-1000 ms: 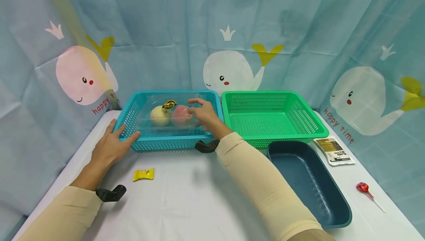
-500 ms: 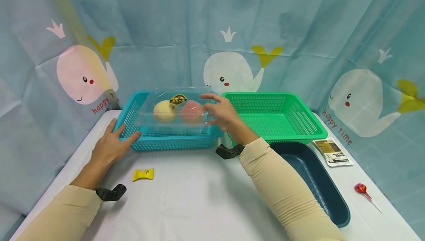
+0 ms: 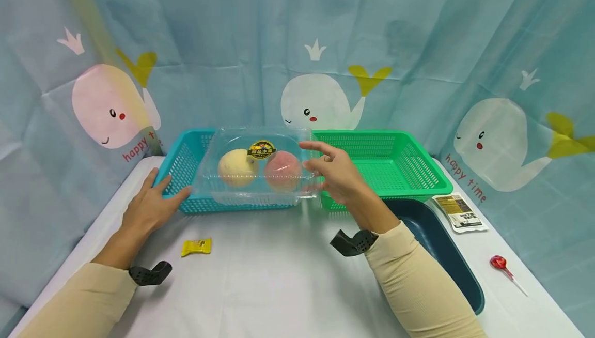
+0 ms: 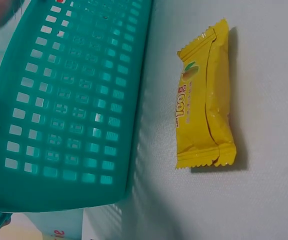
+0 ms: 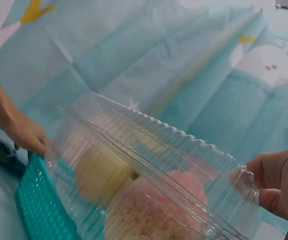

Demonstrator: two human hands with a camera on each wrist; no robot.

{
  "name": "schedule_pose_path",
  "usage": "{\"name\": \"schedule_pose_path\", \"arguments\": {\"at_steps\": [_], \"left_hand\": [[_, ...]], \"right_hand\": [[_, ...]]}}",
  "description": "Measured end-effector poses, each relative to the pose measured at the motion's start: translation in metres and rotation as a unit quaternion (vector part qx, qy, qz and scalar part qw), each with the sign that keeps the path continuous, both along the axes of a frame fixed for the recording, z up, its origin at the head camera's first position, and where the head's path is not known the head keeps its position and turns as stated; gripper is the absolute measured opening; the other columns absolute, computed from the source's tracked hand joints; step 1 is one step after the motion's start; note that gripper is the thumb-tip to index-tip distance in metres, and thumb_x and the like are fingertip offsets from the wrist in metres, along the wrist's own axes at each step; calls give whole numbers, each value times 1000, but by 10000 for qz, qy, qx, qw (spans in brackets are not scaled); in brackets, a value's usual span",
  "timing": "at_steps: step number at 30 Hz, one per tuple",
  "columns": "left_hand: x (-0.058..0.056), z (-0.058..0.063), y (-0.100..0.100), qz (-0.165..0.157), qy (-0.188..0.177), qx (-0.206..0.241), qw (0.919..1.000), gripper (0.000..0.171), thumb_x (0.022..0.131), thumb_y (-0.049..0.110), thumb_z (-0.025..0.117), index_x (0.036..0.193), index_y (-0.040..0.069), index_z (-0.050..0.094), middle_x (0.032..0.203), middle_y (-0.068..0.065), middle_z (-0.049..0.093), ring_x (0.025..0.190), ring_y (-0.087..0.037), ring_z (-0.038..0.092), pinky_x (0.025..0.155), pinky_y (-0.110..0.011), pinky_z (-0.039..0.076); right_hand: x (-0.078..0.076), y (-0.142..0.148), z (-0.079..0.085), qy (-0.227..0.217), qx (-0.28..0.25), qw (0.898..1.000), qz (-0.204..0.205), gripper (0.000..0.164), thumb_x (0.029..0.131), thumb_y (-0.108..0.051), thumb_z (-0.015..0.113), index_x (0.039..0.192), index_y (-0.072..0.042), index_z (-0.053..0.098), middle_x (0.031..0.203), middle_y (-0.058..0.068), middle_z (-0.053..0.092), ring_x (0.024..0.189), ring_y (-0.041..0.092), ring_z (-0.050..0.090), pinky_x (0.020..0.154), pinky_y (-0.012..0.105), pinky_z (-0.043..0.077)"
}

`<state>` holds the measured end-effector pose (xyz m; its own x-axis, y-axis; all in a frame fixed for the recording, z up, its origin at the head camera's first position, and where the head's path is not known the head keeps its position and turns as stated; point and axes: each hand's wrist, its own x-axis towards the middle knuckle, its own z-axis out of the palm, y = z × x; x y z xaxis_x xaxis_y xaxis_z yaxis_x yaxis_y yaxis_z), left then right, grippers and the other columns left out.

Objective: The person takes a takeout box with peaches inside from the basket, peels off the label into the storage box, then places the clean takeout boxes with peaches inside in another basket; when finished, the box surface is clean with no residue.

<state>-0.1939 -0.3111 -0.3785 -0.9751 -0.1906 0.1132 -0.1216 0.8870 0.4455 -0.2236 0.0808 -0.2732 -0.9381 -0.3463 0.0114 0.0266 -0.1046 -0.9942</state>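
My right hand [image 3: 337, 172] grips the right end of a clear plastic clamshell box [image 3: 253, 196], raised and tilted over the blue basket [image 3: 178, 165]. Inside the box lie a pale yellow round fruit [image 3: 238, 168] and a pink peach-like fruit [image 3: 283, 171]; a black and gold label [image 3: 261, 150] is stuck on the lid. In the right wrist view, thumb and fingers [image 5: 271, 200] hold the box's ridged edge. My left hand [image 3: 149, 209] rests with spread fingers on the basket's left front rim. A yellow wrapped candy [image 4: 204, 100] lies on the table near it.
Right of the blue basket stands a green basket [image 3: 390, 172] with a dark blue tray [image 3: 446, 247] in front, partly behind my right sleeve. A flat packet [image 3: 460, 213] and a red lollipop [image 3: 499, 262] lie along the table's right side. A whale-print curtain [image 3: 251, 43] hangs close behind.
My right hand has lifted the clamshell box and drawn it right and towards me, out over the blue basket's front edge. The left hand has stayed at the basket rim.
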Motion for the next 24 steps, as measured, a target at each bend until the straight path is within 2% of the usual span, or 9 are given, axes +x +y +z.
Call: {"name": "schedule_pose_path", "arguments": {"at_steps": [3, 6, 16, 20, 24], "left_hand": [[0, -2, 0, 11, 0, -7, 10000, 95, 91, 69, 38, 149, -4, 23, 157, -24, -5, 129, -61, 18, 91, -77, 24], [1, -2, 0, 37, -17, -7, 10000, 95, 91, 69, 38, 149, -4, 22, 157, -24, -5, 128, -62, 19, 91, -77, 24], [0, -1, 1, 32, 79, 58, 9999, 94, 91, 69, 39, 149, -4, 21, 157, -23, -6, 126, -64, 19, 90, -78, 23], [0, -2, 2, 19, 95, 110, 9999, 94, 91, 68, 39, 150, -3, 21, 157, -23, -7, 127, -64, 18, 90, -78, 23], [1, -2, 2, 38, 70, 157, 9998, 95, 91, 69, 40, 150, -3, 20, 157, -22, -7, 128, -63, 17, 90, -78, 22]], "right_hand": [[14, 10, -4, 57, 70, 10000, -13, 45, 89, 0, 61, 132, -11, 58, 79, 10, 39, 86, 24, 46, 72, 54, 55], [29, 21, -8, 113, 186, 9998, -14, 46, 89, 0, 60, 134, -10, 57, 83, 11, 41, 91, 26, 45, 73, 52, 55], [74, 57, -28, 87, -243, 9996, 128, 53, 90, 5, 56, 141, -1, 45, 97, 12, 35, 77, 15, 49, 73, 51, 55], [86, 70, -40, 116, -423, 9986, 296, 53, 91, 6, 56, 142, 5, 41, 96, 12, 31, 77, 13, 46, 77, 53, 53], [95, 78, -52, 56, -450, 9982, 390, 51, 91, 4, 58, 140, 5, 43, 99, 13, 25, 82, 15, 40, 78, 57, 52]]}}
